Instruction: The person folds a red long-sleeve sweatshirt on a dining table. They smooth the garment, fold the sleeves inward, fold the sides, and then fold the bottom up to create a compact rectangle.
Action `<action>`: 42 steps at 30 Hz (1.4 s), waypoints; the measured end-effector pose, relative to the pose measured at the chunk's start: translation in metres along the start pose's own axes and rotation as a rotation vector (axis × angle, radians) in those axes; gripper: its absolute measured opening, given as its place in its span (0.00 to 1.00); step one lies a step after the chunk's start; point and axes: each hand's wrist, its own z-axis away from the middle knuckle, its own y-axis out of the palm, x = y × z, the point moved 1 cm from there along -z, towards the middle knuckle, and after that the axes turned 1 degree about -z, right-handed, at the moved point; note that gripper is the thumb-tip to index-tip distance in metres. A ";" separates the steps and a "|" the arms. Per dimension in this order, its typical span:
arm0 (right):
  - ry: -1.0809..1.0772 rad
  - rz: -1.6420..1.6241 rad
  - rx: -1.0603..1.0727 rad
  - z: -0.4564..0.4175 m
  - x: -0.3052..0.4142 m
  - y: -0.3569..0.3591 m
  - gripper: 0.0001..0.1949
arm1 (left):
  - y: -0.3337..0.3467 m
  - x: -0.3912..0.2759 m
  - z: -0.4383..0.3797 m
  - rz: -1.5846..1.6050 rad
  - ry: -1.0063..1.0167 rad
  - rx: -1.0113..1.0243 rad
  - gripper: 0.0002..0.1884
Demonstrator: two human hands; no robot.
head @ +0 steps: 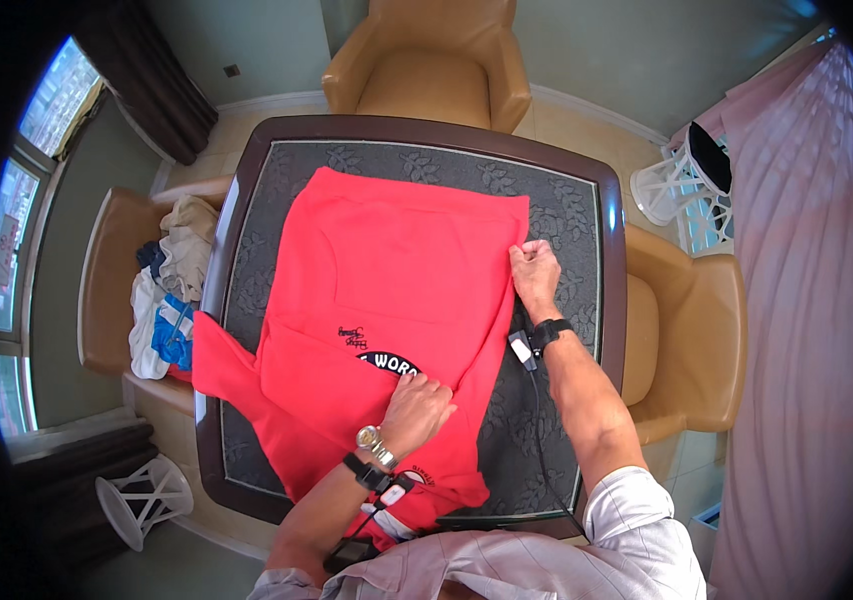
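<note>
A red sweatshirt point(404, 247) lies on the table with its hem at the far side and its neck end near my body. It bears dark lettering and a black-and-white print point(389, 362), partly covered by my left hand. One sleeve point(228, 367) reaches out over the table's left edge. My right hand point(535, 271) pinches the right side edge of the sweatshirt, below the hem corner. On the middle of the chest, my left hand point(415, 411) has its fingers curled onto a crease of the cloth; its fingertips are partly hidden.
The table point(426, 129) has a dark wooden rim and a patterned grey top. Tan armchairs stand at the far side point(426, 82), right point(685, 337) and left point(100, 300); the left one holds piled clothes point(171, 300). A cable point(539, 435) runs from my right wrist device. White stools point(145, 499) stand nearby.
</note>
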 end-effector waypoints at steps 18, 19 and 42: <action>-0.243 -0.047 -0.039 0.000 0.017 0.036 0.13 | -0.015 0.023 0.041 0.082 -0.293 0.205 0.15; -0.254 -0.022 -0.014 -0.002 0.018 0.037 0.13 | -0.015 0.024 0.041 0.090 -0.297 0.216 0.15; 0.223 -0.330 0.065 -0.035 0.025 0.048 0.21 | -0.023 0.031 0.036 0.446 -0.317 0.277 0.15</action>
